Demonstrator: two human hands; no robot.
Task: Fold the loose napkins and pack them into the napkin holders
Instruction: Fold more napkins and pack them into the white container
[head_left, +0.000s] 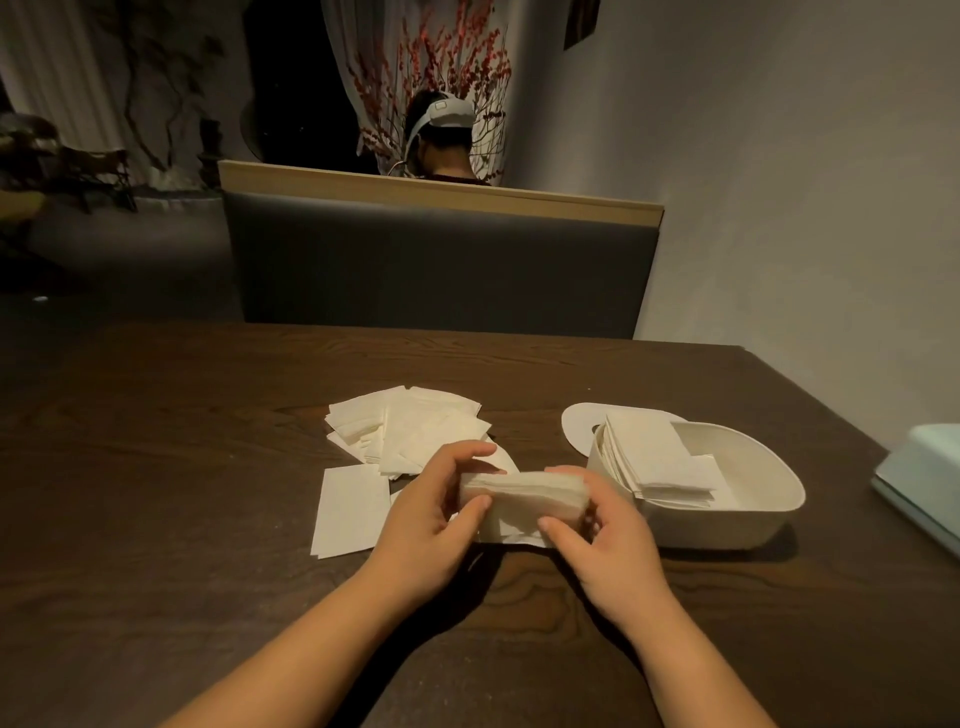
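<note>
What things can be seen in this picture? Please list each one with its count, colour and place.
napkin stack: one, white, held between both hands above the table
loose napkins: one fanned pile, white, on the table beyond the hands
single napkin: one, white, flat on the table left of the hands
napkin holder: one, white, open, right of the hands, folded napkins inside
lid: one, white, flat behind the holder
box: one, pale green, at the right edge
table: one, dark brown wood
bench: one, grey back with a wood top, beyond the table
left hand: grips the stack's left end
right hand: grips the stack's right end
</note>
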